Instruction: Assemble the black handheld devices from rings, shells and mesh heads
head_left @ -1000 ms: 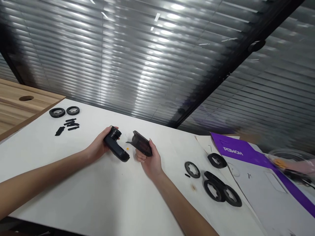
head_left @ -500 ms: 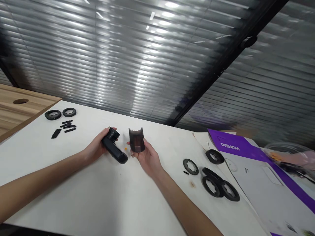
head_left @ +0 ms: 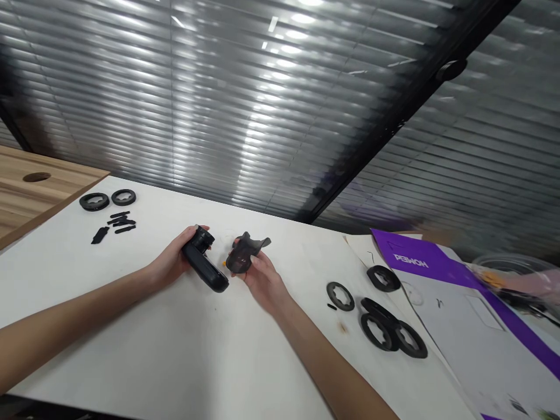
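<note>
My left hand is closed around a black handheld device with a ridged round end at the top and a long body slanting down to the right. In my right hand is a dark, translucent curved plastic cover, tilted, with its flared edge to the upper right. The device and the cover are apart, a short gap between them. A tiny orange piece shows beside the cover's lower left edge. Both hands are over the white table.
Two black rings and several flat black strips lie at the far left. More black rings rest on the right, beside a purple and white box. Behind the table stands a glass wall with blinds.
My right hand has turned the translucent cover from upright to tilted, its open edge now toward the upper right. My left hand and the black device have hardly moved.
</note>
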Tool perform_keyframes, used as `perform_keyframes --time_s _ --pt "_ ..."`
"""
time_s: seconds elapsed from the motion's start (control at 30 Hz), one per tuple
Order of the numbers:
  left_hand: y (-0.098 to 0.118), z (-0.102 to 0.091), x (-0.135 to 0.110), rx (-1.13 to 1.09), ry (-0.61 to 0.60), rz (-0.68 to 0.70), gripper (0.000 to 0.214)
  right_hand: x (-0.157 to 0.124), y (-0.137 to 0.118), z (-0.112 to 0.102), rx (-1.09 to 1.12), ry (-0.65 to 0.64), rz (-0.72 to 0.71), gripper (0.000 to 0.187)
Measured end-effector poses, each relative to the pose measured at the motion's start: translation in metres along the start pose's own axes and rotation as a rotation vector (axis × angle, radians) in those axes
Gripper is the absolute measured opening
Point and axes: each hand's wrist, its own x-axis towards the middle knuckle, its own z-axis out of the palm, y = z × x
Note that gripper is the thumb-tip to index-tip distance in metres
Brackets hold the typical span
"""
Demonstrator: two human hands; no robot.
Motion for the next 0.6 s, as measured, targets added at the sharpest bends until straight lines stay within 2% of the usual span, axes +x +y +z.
perform_keyframes --time_s 0.37,0.6 --pt "0.0022 0.0008 -0.0015 0.055 -0.034 0.002 0.069 -0.0008 -0.0004 0.0014 -0.037 -0.025 0.024 0.055" --pt "0.0017 -0.0003 -0.0012 0.069 -0.062 -0.003 0.069 -0.0015 -0.0017 0.0021 0.024 -0.071 0.05 0.054"
